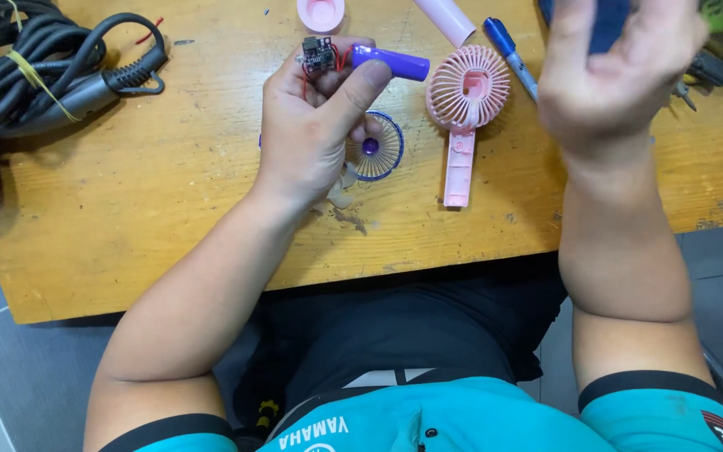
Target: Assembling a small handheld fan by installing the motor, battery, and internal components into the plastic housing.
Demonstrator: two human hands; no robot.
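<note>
Lying coiled at the table's [127, 251] far left is a black cable bundle [52, 71]. Next, the left hand [311, 134] is pinching a purple cylindrical cell [391, 62] and a small circuit board [318, 48], joined by thin red wires [340, 60], above a blue fan grille [376, 146]. Beside that, a pink handheld fan [464, 105] is lying flat by a blue marker [510, 46]. The right hand [612, 75] is blurring, its grip unreadable. Those wires look fragile; tugging the cell could snap them, or the board could slip free.
</note>
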